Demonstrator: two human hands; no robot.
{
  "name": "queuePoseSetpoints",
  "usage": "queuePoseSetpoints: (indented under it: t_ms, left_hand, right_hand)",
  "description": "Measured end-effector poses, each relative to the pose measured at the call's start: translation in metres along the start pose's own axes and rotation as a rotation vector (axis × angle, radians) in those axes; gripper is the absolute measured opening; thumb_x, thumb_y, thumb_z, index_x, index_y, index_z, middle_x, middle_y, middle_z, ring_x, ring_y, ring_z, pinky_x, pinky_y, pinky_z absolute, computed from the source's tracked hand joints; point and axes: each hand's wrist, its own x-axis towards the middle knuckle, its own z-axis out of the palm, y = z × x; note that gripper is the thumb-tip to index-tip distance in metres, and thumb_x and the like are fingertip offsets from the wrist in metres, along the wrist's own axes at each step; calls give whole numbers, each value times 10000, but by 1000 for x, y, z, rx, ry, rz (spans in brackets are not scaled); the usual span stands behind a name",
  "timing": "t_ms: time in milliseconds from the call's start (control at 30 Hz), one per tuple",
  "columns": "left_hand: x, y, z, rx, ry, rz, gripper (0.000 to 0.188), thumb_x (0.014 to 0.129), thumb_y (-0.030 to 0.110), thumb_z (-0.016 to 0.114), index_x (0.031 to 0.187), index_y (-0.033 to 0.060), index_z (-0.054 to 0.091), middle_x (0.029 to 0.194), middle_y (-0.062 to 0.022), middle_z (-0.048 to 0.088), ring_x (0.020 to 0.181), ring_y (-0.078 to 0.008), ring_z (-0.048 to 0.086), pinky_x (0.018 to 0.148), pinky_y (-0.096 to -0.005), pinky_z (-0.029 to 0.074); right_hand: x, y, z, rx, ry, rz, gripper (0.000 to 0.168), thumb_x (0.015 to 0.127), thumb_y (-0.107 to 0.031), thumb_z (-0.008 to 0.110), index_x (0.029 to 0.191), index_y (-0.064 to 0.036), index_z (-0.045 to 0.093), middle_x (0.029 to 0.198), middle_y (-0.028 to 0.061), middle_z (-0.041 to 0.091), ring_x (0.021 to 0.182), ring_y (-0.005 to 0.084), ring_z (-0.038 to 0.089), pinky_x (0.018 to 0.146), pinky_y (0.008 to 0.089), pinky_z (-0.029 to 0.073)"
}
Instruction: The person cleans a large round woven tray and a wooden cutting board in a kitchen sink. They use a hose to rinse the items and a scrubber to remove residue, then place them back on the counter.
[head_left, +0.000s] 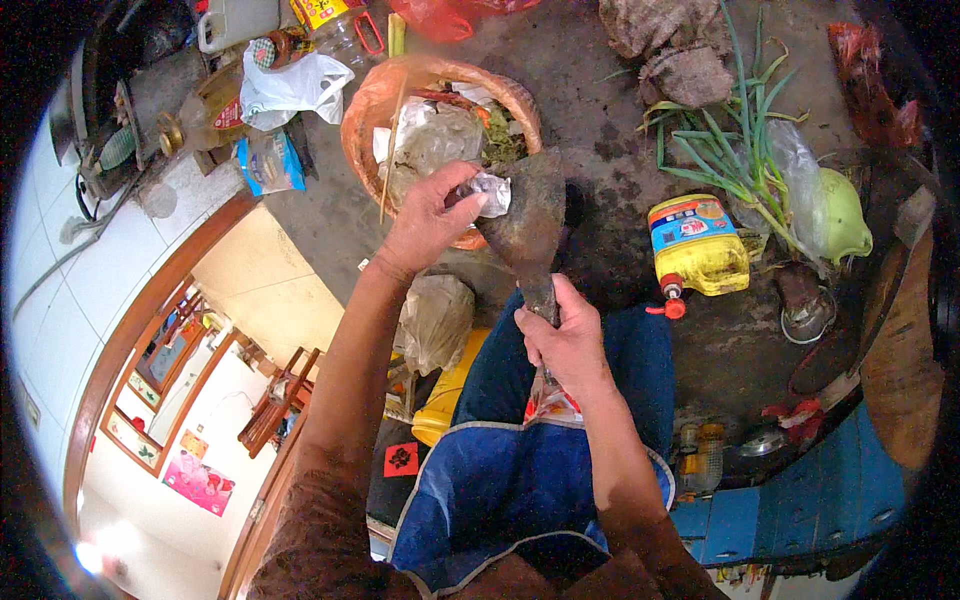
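My right hand (566, 341) grips the handle of a broad, flat metal spatula (534, 217), its stained blade pointing away from me. Between the thumb and fingers of my left hand (431, 225) is a crumpled silvery wad (493, 195), foil or thin plastic. The wad overlaps the blade's left side; whether it presses on the metal I cannot tell. Beyond both hands stands a waste basket (362, 124) lined with an orange plastic bag. Crumpled clear plastic (442, 142) and green vegetable scraps (504, 142) lie inside it, partly hidden by my left hand and the blade.
On the dark floor to the right are a yellow detergent jug (701, 244), green onions (739, 150) and a pale green gourd (840, 214). A white plastic bag (292, 86) and a blue packet (270, 161) lie left. A yellow bucket (446, 401) stands beside my leg.
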Motion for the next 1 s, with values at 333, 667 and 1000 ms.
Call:
queuePoseSetpoints:
  t_ms: [333,667,1000]
  left_hand:
    - [3,-10,-16,246,-110,-69,234,829,43,508,1057,9,547,899,-22,576,820,-93,540,734,-240,450]
    - [-11,-14,1,-1034,221,-334,297,937,174,415,1183,35,508,1142,-75,586,1012,-185,584,850,-348,499]
    - [-6,-7,12,-1106,285,-429,265,932,222,482,1147,72,521,1105,-61,607,961,-219,617,811,-401,528]
  right_hand:
    - [-4,-1,-4,68,-31,31,213,826,-18,588,1025,-54,521,622,-21,500,435,57,437,378,226,353]
    - [-3,-8,-6,195,-97,57,228,840,-10,571,1055,-52,510,616,-17,489,432,68,432,388,224,350]
    - [-2,-6,-11,207,-82,54,221,847,1,554,1056,-44,495,635,-14,488,439,67,428,392,222,354]
